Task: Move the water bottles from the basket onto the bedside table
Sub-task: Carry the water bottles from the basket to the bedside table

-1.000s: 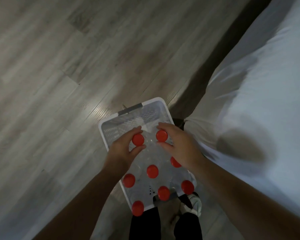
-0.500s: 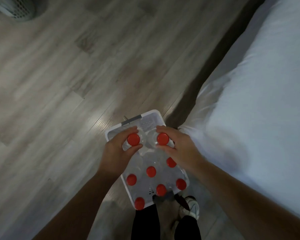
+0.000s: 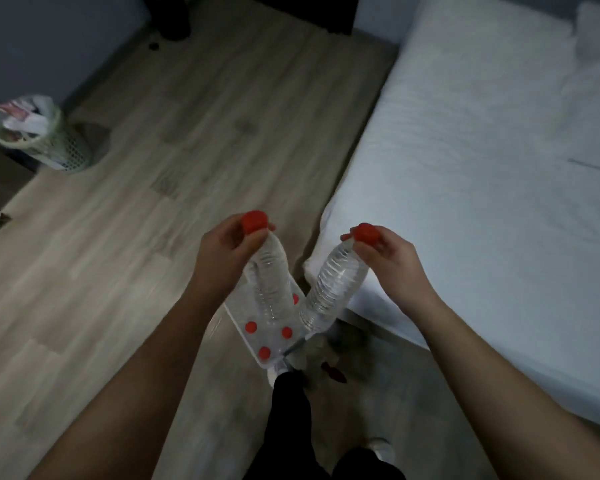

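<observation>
Both hands, left [image 3: 222,252] and right [image 3: 390,252], each grip 1 bottle [image 3: 269,282] by its cap above the basket [image 3: 238,315]

Two raised water bottles [image 3: 270,282], four more red caps [image 3: 287,332] in one basket [image 3: 244,339], one bed [image 3: 482,168], one bin [image 3: 49,140]

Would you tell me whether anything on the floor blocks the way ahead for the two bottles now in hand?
Nothing visible does. The floor beside the bed shows no obstacle ahead of the bottles; the bin stands far left.
</observation>
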### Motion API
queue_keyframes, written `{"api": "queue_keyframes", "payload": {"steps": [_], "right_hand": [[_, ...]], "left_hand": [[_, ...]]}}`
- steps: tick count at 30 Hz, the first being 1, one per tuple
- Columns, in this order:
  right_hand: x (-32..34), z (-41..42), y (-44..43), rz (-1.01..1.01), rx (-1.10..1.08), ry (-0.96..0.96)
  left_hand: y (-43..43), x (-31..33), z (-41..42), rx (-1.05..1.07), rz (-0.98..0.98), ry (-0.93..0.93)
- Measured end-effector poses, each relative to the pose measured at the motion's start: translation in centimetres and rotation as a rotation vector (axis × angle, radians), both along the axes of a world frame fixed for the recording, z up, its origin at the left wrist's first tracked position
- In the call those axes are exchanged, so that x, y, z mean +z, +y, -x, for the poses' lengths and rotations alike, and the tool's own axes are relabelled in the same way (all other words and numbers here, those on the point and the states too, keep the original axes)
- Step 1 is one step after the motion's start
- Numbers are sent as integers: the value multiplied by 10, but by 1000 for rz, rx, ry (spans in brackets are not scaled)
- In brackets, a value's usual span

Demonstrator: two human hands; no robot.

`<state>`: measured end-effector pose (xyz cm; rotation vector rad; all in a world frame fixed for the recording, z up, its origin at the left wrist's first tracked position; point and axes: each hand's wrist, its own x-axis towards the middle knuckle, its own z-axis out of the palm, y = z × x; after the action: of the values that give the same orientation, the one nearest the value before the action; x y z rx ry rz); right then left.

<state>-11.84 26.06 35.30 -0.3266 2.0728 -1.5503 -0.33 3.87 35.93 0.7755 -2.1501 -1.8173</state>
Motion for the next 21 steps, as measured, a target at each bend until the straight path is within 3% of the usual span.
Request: {"api": "queue_keyframes", "payload": {"steps": [6, 21], "right_hand": [[57, -31, 115, 173, -337, 28], [72, -125, 439, 155, -797, 153]], "left_hand": [[127, 50, 15, -114, -252, 64], [448, 72, -2, -467, -331, 81]]}}
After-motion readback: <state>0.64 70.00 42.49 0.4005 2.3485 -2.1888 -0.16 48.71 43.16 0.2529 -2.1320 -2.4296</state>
